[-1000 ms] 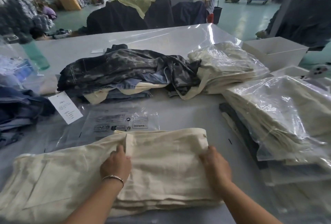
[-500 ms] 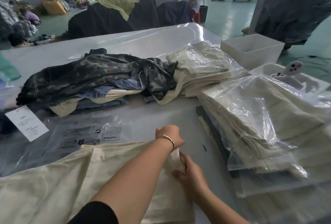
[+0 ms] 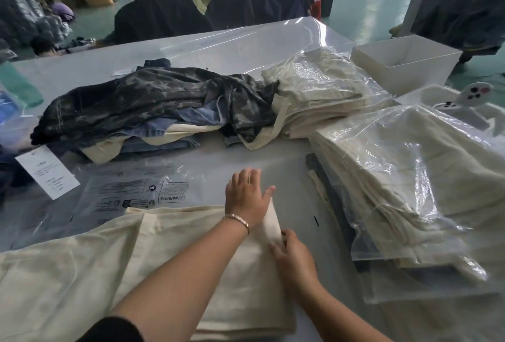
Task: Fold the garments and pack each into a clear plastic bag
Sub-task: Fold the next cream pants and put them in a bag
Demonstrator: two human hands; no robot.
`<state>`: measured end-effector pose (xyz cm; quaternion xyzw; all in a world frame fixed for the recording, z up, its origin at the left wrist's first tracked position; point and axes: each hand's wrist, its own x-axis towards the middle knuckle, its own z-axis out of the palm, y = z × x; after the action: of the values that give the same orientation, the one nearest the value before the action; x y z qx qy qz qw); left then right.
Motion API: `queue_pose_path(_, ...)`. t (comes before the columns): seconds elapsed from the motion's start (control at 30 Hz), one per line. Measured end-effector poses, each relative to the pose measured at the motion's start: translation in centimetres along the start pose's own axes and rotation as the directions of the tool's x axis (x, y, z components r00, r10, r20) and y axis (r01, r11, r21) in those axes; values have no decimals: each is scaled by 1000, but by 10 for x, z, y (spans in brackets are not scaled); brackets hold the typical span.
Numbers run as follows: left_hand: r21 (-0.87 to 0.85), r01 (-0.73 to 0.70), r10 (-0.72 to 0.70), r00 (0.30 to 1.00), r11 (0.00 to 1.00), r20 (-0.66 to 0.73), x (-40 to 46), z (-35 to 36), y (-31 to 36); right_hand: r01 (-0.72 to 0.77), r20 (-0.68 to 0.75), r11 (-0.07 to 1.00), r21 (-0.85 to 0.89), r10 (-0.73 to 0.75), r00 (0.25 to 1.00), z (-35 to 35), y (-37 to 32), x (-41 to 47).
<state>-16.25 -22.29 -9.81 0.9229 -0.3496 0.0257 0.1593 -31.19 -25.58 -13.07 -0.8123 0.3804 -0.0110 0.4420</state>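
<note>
A cream garment (image 3: 82, 273) lies folded across the near table. My left hand (image 3: 247, 195), with a bracelet on its wrist, rests flat with spread fingers on the garment's far right corner. My right hand (image 3: 292, 257) grips the garment's right edge just below that corner, fingers curled on the fabric. An empty clear plastic bag (image 3: 131, 191) with printed warning text lies flat behind the garment.
A pile of unfolded camouflage and denim garments (image 3: 153, 106) sits mid-table with a white tag (image 3: 47, 171) at its left. Bagged cream garments are stacked at right (image 3: 410, 177) and behind (image 3: 322, 90). White bins (image 3: 404, 60) stand at the far right.
My left hand crossed from the garment's middle to its right corner and opened flat there. My right hand stayed at the right edge. The view shifted right.
</note>
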Motion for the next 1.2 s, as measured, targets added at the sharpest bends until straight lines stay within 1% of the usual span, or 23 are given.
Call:
queue_pose_path(0.07,-11,-183,181,976,983,-120,-33,-1,-2,32,-36,996,-79,-35,999,10,-4,-11)
queue_pose_path(0.13,14,-265,265,961,964,-82,-67,5,-8,139,5,984,-108,-139,990,23,-4,-28)
queue_pose_path(0.2,56,-246,246,969,968,17,-88,8,-18,196,21,980,-43,-196,980,21,-1,-34)
queue_pose_path(0.27,107,-195,186,978,975,90,-95,4,-33,243,-43,964,105,-239,970,6,-4,-27)
queue_pose_path(0.33,125,-118,109,991,985,81,-96,-5,-51,342,-105,922,180,-328,939,-15,-16,-13)
queue_pose_path(0.4,124,-50,46,998,991,35,-99,-18,-64,395,-142,882,258,-370,918,-36,-26,0)
queue_pose_path(0.43,121,-14,11,1000,993,25,-105,-22,-70,392,-143,889,237,-367,919,-45,-27,6)
queue_pose_path(0.47,126,16,-20,999,992,34,-112,-25,-77,367,-129,916,161,-349,928,-53,-23,12)
queue_pose_path(0.53,179,80,-102,988,981,115,-134,-20,-93,248,-30,962,-110,-253,967,-59,-6,19)
queue_pose_path(0.6,260,170,-221,958,951,182,-158,-14,-108,177,65,941,-288,-165,984,-55,9,12)
queue_pose_path(0.63,286,219,-274,947,933,168,-167,-13,-114,147,66,927,-346,-133,989,-50,12,6)
queue_pose_path(0.67,299,270,-321,937,915,138,-174,-15,-120,133,49,901,-414,-123,991,-45,11,2)
queue_pose_path(0.7,292,320,-364,925,901,110,-179,-19,-126,126,14,840,-528,-140,990,-40,7,-2)
queue_pose_path(0.77,260,389,-420,904,884,76,-191,-28,-142,189,-17,688,-701,-281,959,-28,-6,-12)
queue_pose_path(0.83,238,423,-448,892,874,58,-203,-40,-161,294,55,675,-677,-352,934,-11,-24,-23)
queue_pose_path(0.9,224,438,-459,887,871,50,-215,-53,-183,439,188,675,-593,-414,891,14,-42,-36)
queue_pose_path(0.97,235,446,-464,885,864,27,-228,-68,-205,585,305,616,-528,-505,807,44,-59,-49)
queue_pose_path(1.03,258,482,-496,868,837,-15,-240,-86,-227,680,376,575,-454,-568,732,74,-75,-62)
queue_pose_path(1.07,265,527,-537,843,807,-41,-245,-97,-238,713,404,559,-423,-588,701,89,-83,-68)
queue_pose_path(1.1,249,599,-603,795,761,-69,-251,-108,-249,736,425,545,-401,-601,677,104,-90,-72)
queue_pose_path(1.13,194,700,-695,711,687,-105,-257,-117,-263,747,440,537,-393,-604,665,117,-97,-76)
queue_pose_path(1.17,52,814,-802,580,579,-141,-263,-127,-278,739,440,541,-403,-593,674,128,-102,-79)
queue_pose_path(1.2,-160,884,-896,421,440,-140,-269,-135,-293,719,422,551,-423,-583,694,138,-106,-83)
